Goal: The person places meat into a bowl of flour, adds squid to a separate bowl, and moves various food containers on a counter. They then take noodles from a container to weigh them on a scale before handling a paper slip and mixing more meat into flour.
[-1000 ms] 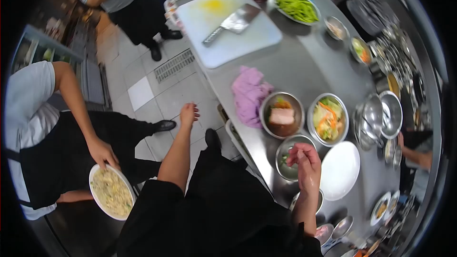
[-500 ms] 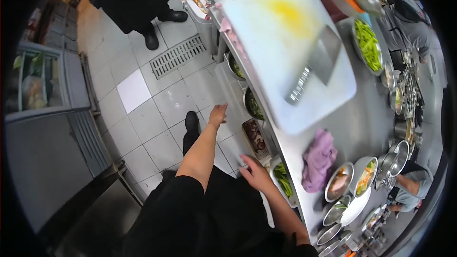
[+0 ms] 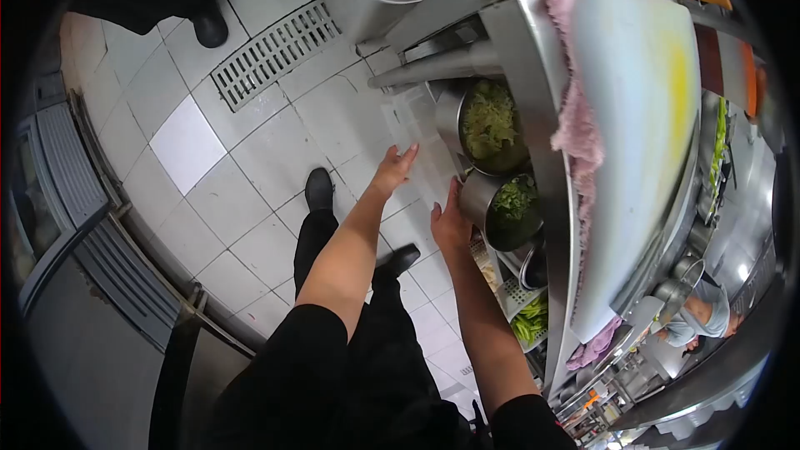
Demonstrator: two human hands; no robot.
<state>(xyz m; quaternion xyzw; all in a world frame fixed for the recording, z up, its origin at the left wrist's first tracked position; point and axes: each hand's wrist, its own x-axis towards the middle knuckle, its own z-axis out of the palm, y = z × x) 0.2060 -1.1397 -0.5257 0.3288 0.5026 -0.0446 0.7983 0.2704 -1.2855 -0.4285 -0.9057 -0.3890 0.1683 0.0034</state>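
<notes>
My right hand (image 3: 450, 221) touches the rim of a steel bowl of chopped dark greens (image 3: 508, 208) on the shelf under the steel counter. Its fingers are spread against the bowl's side, not closed around it. My left hand (image 3: 393, 168) is open in the air to the left, near a second, larger steel bowl of shredded pale greens (image 3: 490, 125) on the same shelf. It holds nothing.
A white cutting board (image 3: 642, 133) lies on the counter above, with a pink cloth (image 3: 575, 117) along its edge. A basket of green beans (image 3: 529, 321) sits lower on the shelf. Another person's shoes (image 3: 208, 25) stand by a floor drain (image 3: 271, 50).
I have bent lower, so the view now looks under the counter. My right hand moved from the shelf's edge up to the bowl of dark greens. My left hand stays open.
</notes>
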